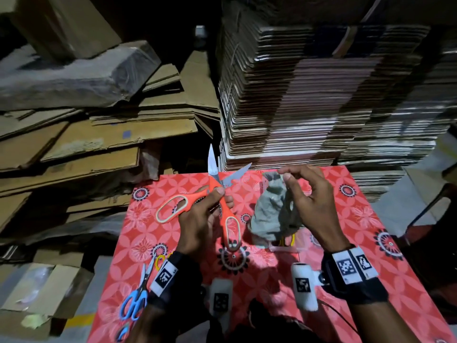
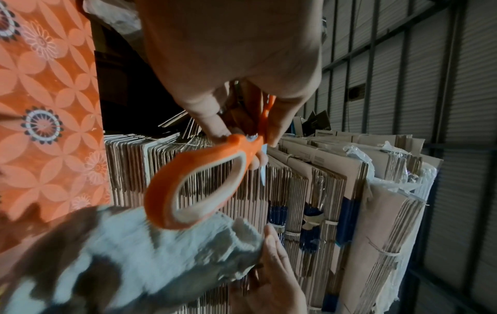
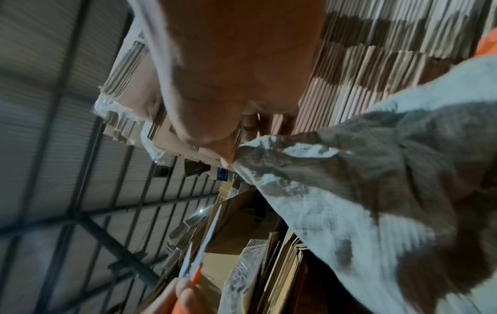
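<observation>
Orange-handled scissors [image 1: 195, 197] are held up over the red floral table [image 1: 351, 219], blades spread apart and pointing away from me. My left hand [image 1: 222, 196] grips them near the pivot, thumb on top, with both handle loops free. In the left wrist view one handle loop [image 2: 161, 191] hangs below the left hand [image 2: 242, 131]. A crumpled grey cloth [image 1: 269, 214] hangs from my right hand [image 1: 284, 174], which pinches its top edge between thumb and forefinger. The right wrist view shows that pinch of my right hand [image 3: 231, 157] on the cloth [image 3: 376, 191], with a scissor blade [image 3: 209, 240] below.
Blue scissors [image 1: 134, 300] and yellow rubber bands [image 1: 159, 261] lie on the table's front left. A clear plastic packet [image 1: 286, 243] lies under the cloth. A tall stack of flattened cartons [image 1: 321, 95] stands behind the table. Loose cardboard sheets [image 1: 86, 134] are piled at the left.
</observation>
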Demonstrator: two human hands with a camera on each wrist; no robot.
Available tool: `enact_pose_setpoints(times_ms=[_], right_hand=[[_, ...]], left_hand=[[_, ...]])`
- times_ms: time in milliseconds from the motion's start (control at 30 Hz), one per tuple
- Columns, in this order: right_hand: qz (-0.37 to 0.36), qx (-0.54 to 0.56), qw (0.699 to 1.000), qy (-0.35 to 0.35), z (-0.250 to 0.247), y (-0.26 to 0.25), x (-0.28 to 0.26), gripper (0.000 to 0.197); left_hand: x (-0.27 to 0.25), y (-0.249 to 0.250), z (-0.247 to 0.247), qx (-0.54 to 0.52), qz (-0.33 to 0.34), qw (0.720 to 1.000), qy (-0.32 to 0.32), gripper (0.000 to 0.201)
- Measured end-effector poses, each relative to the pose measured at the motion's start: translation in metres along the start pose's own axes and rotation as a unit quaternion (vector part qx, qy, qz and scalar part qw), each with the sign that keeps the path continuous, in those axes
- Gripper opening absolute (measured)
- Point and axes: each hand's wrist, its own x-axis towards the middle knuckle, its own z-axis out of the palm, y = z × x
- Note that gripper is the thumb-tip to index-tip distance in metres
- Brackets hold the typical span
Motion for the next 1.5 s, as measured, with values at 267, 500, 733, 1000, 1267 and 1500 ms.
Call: enact_pose_setpoints(times_ms=[267, 500, 733, 1000, 1267, 1500], right_hand=[[0.109, -0.025, 0.986, -0.122, 0.004, 0.035, 0.000, 0.025], [0.217, -0.117, 0.941, -0.232, 0.032, 0.084, -0.046, 0.024], [0.265, -0.152, 0.910, -0.281, 0.083, 0.110, -0.063, 0.040], [0.262, -0.261, 0.874, -0.314, 0.120, 0.103, -0.052, 0.024], [0.245, -0.058, 0.947, -0.201, 0.092, 0.091, -0.053, 0.028], [0.207, 0.049, 0.960, -0.184, 0.054, 0.060, -0.049, 0.034]], left_hand=[[0.006, 0.001, -0.001, -0.037, -0.027, 0.999, 0.017, 0.012], [0.007, -0.014, -0.007, -0.012, -0.045, 0.999, 0.022, 0.017], [0.003, -0.015, -0.011, -0.017, -0.043, 0.999, 0.016, 0.012], [-0.002, -0.013, -0.018, -0.009, -0.035, 0.999, 0.016, 0.013], [0.001, -0.010, -0.023, -0.012, -0.037, 0.999, 0.009, 0.018], [0.002, -0.010, -0.014, -0.023, -0.042, 0.999, 0.022, 0.010]])
